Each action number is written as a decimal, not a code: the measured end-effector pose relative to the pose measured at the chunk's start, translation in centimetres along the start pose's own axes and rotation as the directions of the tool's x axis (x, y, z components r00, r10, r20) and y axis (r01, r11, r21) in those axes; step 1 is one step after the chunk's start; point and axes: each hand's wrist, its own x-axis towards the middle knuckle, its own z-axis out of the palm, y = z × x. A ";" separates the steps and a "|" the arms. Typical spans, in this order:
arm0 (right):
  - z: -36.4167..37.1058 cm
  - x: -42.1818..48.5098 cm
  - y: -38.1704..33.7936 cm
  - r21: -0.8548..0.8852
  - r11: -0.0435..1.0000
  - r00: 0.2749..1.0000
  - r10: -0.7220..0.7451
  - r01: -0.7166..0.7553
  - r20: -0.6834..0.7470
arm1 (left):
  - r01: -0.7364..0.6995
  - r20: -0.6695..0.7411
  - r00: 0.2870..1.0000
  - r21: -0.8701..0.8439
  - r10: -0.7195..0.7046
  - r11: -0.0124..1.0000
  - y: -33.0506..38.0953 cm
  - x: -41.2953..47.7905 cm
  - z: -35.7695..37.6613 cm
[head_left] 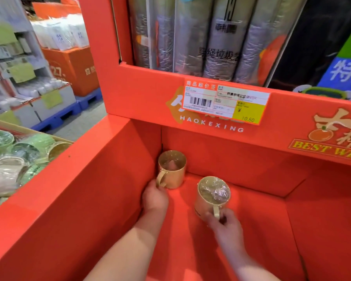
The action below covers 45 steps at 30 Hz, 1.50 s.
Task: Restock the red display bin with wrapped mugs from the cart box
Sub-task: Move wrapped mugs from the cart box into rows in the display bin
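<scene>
both our arms reach down and forward into the red bin (93, 199), forearms bare. our left hand (154, 197) lies knuckles up by the far left corner, its fingers curled at the handle of the far mug (173, 169); whether they grip the handle or only touch it we cannot tell. that mug stands upright on the bin floor, tucked into the corner. our right hand (226, 224) comes in from the near right, thumb and fingers pinched on the handle of the near mug (212, 196), which tilts its wrapped mouth up and toward us, nearer the middle of the bin, apart from the first.

we count two gold wrapped mugs in the bin. at far left the box (55, 138) holds several more wrapped mugs, mostly green; their number is unclear. one price tag (225, 101) sticks on the bin's back panel, with grey rolls (193, 37) standing above it.
</scene>
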 end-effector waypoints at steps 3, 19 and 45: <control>1.3 0.7 -0.6 0.026 0.999 0.999 0.026 -0.027 0.046 | 0.005 0.023 1.000 -0.015 -0.004 1.000 -0.2 -0.4 -0.4; 5.9 6.5 -2.6 -0.083 0.996 0.991 0.022 -0.011 0.134 | -0.532 0.606 0.790 0.604 0.092 0.594 -4.3 -7.9 -2.4; -3.3 -5.0 -7.6 -0.741 0.328 0.767 0.068 0.587 0.638 | -0.546 0.577 0.809 0.668 0.112 0.506 0.2 -15.4 -8.8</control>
